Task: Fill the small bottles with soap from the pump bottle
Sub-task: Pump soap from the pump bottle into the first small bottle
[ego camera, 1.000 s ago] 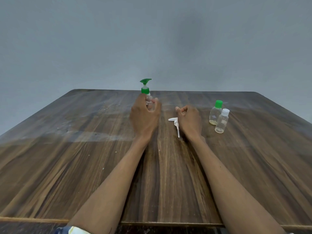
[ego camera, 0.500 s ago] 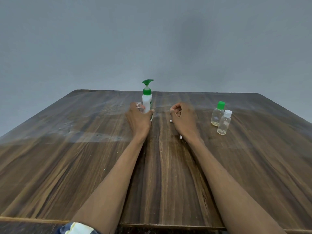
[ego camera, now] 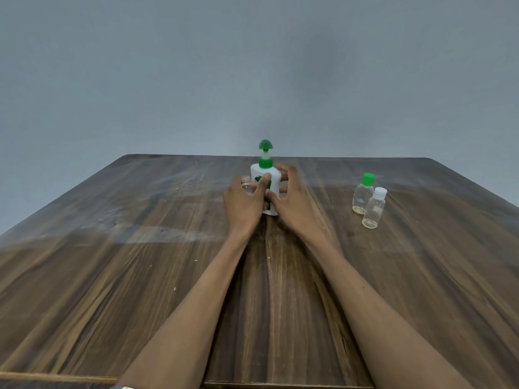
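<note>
Left hand [ego camera: 243, 204] grips open small bottle [ego camera: 247, 186] | right hand [ego camera: 292, 202] holds pump bottle [ego camera: 265, 181], upright on table [ego camera: 112, 276]

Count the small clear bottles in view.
3. Green-capped bottle and white-capped bottle stand together on the table's right; an uncapped bottle is in the left hand.

One view only, from my head-worn camera. Wide-angle, looking forward and slightly down across the wooden table [ego camera: 112, 290] toward its far edge and the grey wall [ego camera: 252, 66] behind. My forearms run in from the bottom edge; the hands sit mid-frame, at arm's reach. Table edges bow with lens distortion. No second view to compare overlap.
</note>
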